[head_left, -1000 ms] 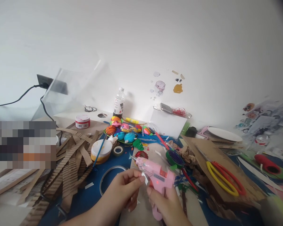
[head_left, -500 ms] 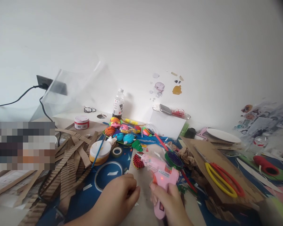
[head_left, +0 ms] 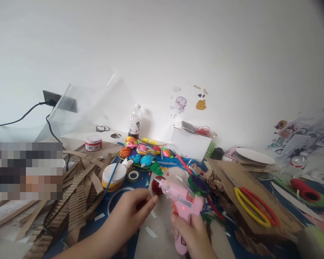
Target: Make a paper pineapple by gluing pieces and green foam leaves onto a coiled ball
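My right hand (head_left: 191,230) is wrapped around the handle of a pink hot glue gun (head_left: 185,201). The gun's small light glows red, and its metal nozzle points up and left. Just beyond the nozzle lies a dark red ball-shaped piece of ridged paper (head_left: 157,185). Close to that piece is my left hand (head_left: 136,208), with curled fingers and the thumb tip drawn towards them. Whatever is between these fingertips, if anything, is too small or hidden to make out. A silvery ring (head_left: 110,205) lies partly behind my left hand.
Corrugated cardboard strips (head_left: 78,187) pile up at left. Colourful paper balls (head_left: 135,153) cluster at the back, near a bottle (head_left: 135,122). A brush (head_left: 113,176) rests across a white-lidded jar (head_left: 116,172). Scissors (head_left: 252,207) lie on cardboard (head_left: 229,176) at right.
My left hand has moved up and forward to the red paper piece, and its thumb has straightened from a fist. The glue gun has stayed nearly still in my right hand.
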Action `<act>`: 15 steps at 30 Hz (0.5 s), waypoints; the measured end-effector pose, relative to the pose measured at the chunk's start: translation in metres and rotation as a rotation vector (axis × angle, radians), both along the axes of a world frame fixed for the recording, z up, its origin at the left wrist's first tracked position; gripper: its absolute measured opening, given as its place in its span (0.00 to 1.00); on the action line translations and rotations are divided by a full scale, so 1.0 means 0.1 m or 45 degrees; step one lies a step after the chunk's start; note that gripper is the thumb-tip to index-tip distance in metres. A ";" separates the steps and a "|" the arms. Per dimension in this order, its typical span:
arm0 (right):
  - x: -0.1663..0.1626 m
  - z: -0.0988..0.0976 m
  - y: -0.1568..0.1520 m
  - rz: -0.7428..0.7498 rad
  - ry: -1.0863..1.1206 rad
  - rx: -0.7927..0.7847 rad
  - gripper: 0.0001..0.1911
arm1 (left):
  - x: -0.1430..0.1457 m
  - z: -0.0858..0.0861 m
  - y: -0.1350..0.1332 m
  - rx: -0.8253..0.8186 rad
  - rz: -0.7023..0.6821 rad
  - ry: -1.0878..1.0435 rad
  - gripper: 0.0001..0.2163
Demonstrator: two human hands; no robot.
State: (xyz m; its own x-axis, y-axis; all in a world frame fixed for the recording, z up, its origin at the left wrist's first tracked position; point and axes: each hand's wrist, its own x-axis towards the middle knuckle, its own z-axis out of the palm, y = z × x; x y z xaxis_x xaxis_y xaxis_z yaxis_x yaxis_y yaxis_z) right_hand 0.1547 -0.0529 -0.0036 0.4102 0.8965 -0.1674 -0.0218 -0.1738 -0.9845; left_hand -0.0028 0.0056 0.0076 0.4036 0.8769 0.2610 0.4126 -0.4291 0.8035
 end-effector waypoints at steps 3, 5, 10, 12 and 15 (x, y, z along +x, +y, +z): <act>-0.01 -0.03 -0.02 0.024 -0.114 0.025 0.17 | 0.10 -0.03 -0.07 -0.388 -0.174 -0.286 0.22; -0.01 -0.08 -0.01 0.039 -0.127 0.052 0.17 | 0.16 -0.07 -0.11 -0.624 -0.197 -0.505 0.23; -0.02 -0.17 0.01 0.072 -0.134 0.059 0.17 | 0.23 -0.17 -0.14 -1.048 -0.292 -0.964 0.22; -0.03 -0.18 0.02 0.058 -0.134 0.003 0.17 | 0.24 -0.17 -0.14 -1.127 -0.293 -1.026 0.22; -0.04 -0.18 0.02 0.044 -0.118 -0.029 0.18 | 0.24 -0.13 -0.16 -1.200 -0.270 -1.074 0.22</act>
